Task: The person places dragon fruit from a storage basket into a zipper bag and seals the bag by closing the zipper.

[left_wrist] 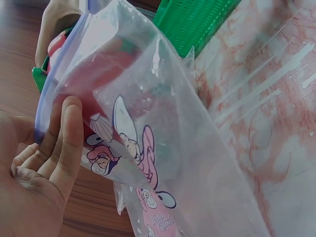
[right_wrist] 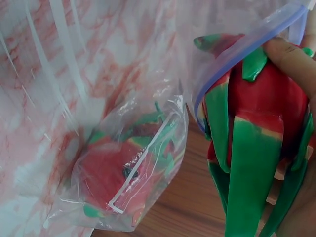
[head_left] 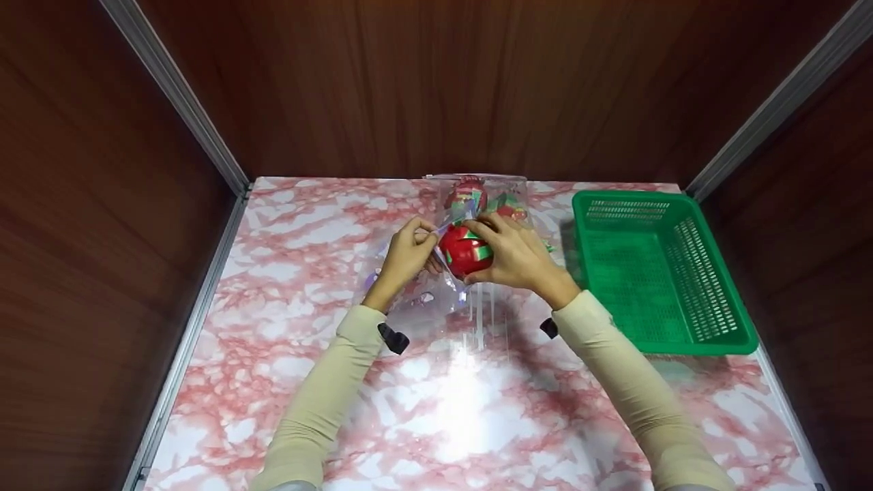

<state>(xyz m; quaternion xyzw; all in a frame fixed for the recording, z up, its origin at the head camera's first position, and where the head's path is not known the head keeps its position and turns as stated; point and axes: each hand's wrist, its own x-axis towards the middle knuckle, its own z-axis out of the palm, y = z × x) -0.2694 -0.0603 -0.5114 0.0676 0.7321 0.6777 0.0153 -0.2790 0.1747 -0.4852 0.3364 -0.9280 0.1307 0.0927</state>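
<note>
My right hand point(head_left: 516, 254) grips a red dragon fruit point(head_left: 464, 258) with green scales. In the right wrist view, the dragon fruit point(right_wrist: 256, 98) lies partly within the mouth of a clear zip bag, its long green tips still outside. My left hand point(head_left: 407, 256) pinches the purple zip edge of this bag, thumb against fingers. Cartoon figures are printed on the bag point(left_wrist: 197, 163), seen in the left wrist view. Just beyond the hands, a second dragon fruit point(head_left: 467, 193) lies in a clear bag; the right wrist view also shows a bagged dragon fruit point(right_wrist: 108, 173).
A green plastic basket point(head_left: 627, 273) with slotted sides stands at the right of the marbled red-and-white table point(head_left: 273, 327). Brown wooden panels point(head_left: 409, 88) close off the back and both sides, with metal rails point(head_left: 184, 95) at the corners.
</note>
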